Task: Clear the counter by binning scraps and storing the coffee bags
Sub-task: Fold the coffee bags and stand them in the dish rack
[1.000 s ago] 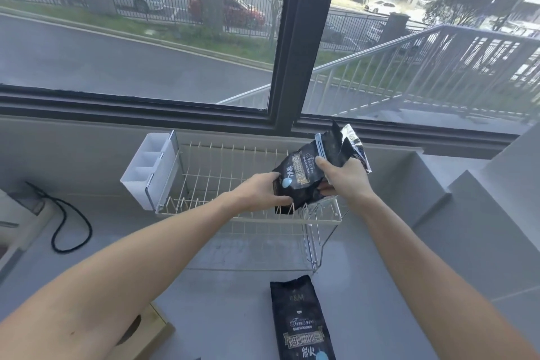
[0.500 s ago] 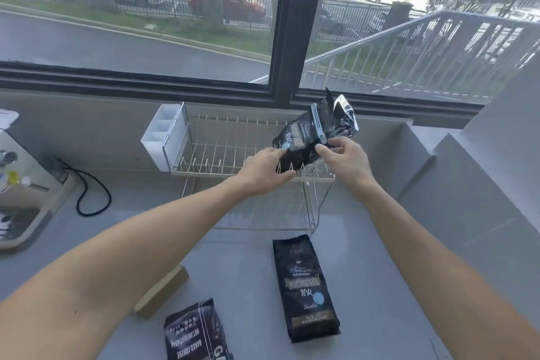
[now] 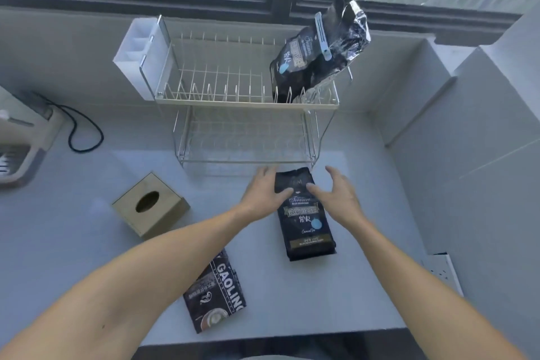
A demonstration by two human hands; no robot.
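Head view: flat coffee bag (image 3: 305,215) lies on the counter (image 3: 365,257) before the rack (image 3: 245,102). Left hand (image 3: 264,193) and right hand (image 3: 336,193) flank its top end, fingers spread, thumbs touching it, neither gripping. Clipped coffee bag (image 3: 317,52) stands on the rack's top tier.

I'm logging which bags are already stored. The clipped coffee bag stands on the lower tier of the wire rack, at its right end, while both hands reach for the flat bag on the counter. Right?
Not quite: the head view shows the clipped coffee bag on the upper tier of the wire rack, not the lower. It is at the right end, and both the left hand and right hand reach for the flat bag on the counter.
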